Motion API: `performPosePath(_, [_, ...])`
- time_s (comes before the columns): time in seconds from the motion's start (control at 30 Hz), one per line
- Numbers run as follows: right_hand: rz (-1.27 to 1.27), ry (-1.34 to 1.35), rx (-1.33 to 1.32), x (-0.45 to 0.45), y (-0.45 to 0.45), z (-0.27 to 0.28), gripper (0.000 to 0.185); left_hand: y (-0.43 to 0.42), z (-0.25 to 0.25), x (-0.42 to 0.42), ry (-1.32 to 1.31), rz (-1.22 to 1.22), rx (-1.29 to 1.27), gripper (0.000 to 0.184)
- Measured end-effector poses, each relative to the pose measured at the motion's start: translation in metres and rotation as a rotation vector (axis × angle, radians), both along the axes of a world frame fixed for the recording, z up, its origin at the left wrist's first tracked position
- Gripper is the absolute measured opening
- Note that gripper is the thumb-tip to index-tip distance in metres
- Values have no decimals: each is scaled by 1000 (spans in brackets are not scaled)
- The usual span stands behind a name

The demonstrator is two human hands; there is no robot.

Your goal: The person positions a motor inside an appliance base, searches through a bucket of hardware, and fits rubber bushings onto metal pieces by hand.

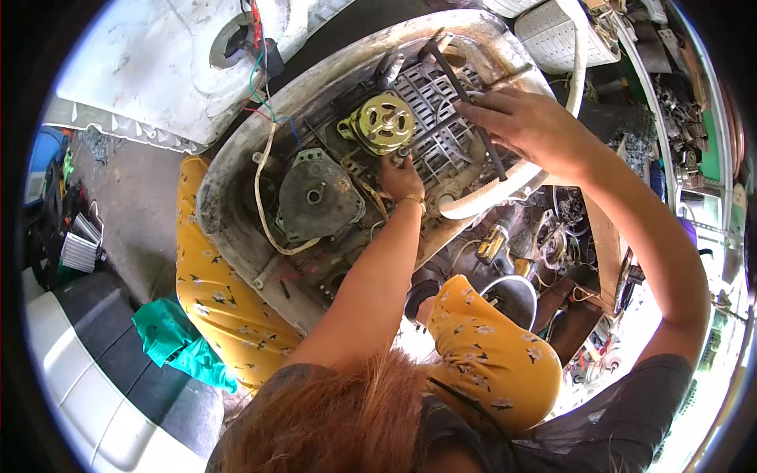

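Observation:
A dirty white plastic washing machine base (236, 169) lies upside down before me, its inside facing up. A gold-coloured motor (386, 124) sits near its middle, with a round grey gearbox (315, 195) to the left. My right hand (524, 126) is closed on the long crossbar of a black T-handle wrench (490, 154). The wrench's stem slants down towards the motor's lower right edge. There my left hand (402, 180) has its fingers curled against a small metal part beside the motor; what they pinch is partly hidden.
A white hose (493, 191) runs along the base's right edge. Beyond it lie a yellow cordless drill (494, 243), a metal bucket (512, 298) and loose parts. Red, green and blue wires (254, 79) hang from the white panel (150, 71). A green cloth (177, 343) lies at left.

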State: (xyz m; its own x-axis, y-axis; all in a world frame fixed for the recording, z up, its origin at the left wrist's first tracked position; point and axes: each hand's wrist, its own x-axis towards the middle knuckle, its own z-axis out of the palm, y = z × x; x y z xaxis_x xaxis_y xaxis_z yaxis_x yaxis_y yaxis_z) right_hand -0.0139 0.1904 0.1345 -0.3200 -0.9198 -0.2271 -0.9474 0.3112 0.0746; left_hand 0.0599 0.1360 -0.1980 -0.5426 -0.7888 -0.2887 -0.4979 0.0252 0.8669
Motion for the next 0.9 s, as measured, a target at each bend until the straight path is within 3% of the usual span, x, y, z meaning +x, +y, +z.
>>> performPosePath(0.03, [24,109,62,0,-2,2,51,0,-1,0,-13,-7,-17,31])
performPosePath(0.17, [368,241,-127,-14,-11,9,39,-5,0,4,55,-39,227,37])
performPosePath(0.27, [403,243,-94,-20,-8,5,37,-7,20,5,14,-60,248,35])
performPosePath(0.3, [358,220,-31,-20,-11,5,32,-6,14,3,-23,-63,200,35])
performPosePath(0.4, [-20,156,212,-9,-23,2,37,-2,-1,-1,-25,-76,144,34])
performPosePath(0.47, [-270,56,-143,-16,-13,-21,38,-4,12,2,-79,-75,120,34])
performPosePath(0.57, [-643,-65,-404,-19,-7,-33,41,-11,0,9,181,-176,208,36])
performPosePath(0.67, [-787,-151,-410,-8,-8,-25,39,-31,30,15,109,-92,287,36])
performPosePath(0.7, [-805,-178,-402,-11,-5,-30,38,-38,65,18,104,-15,255,33])
performPosePath(0.8, [-816,-216,-420,-16,2,-37,42,-72,83,-10,294,209,-28,31])
performPosePath(0.87, [-801,-264,-441,-18,5,-39,42,-114,75,-45,425,15,-248,29])
performPosePath(0.9, [-802,-275,-421,-19,4,-40,42,-131,89,-48,367,-218,-235,27])
